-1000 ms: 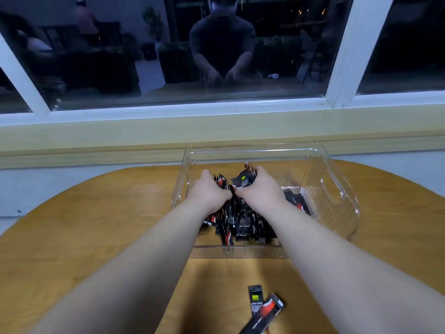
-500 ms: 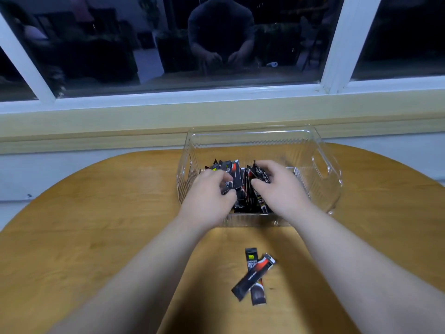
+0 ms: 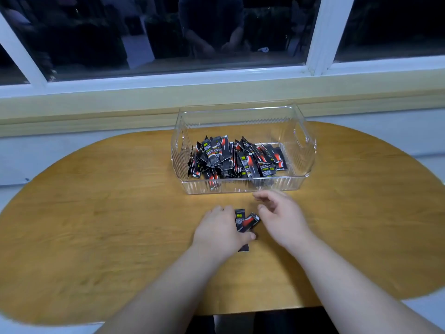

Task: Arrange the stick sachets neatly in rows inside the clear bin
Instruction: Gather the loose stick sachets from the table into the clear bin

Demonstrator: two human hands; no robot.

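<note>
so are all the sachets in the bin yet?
No, two sachets lie on the table in front of the clear bin, partly under the left hand.

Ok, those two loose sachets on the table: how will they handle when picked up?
Probably light: the loose sachets lie thin and flat on the table, so they likely need an edge pinch. Possibly slippery: the printed film seems glossy. Unlikely to roll, but apt to tip: the pile in the clear bin leans unevenly.

Rounded wooden table [image 3: 96, 225], filling the middle and lower frame. A clear bin [image 3: 240, 187] stands on it at upper centre, near the far edge. Two crossed stick sachets [image 3: 246, 222] lie on the wood just below the bin.
</note>
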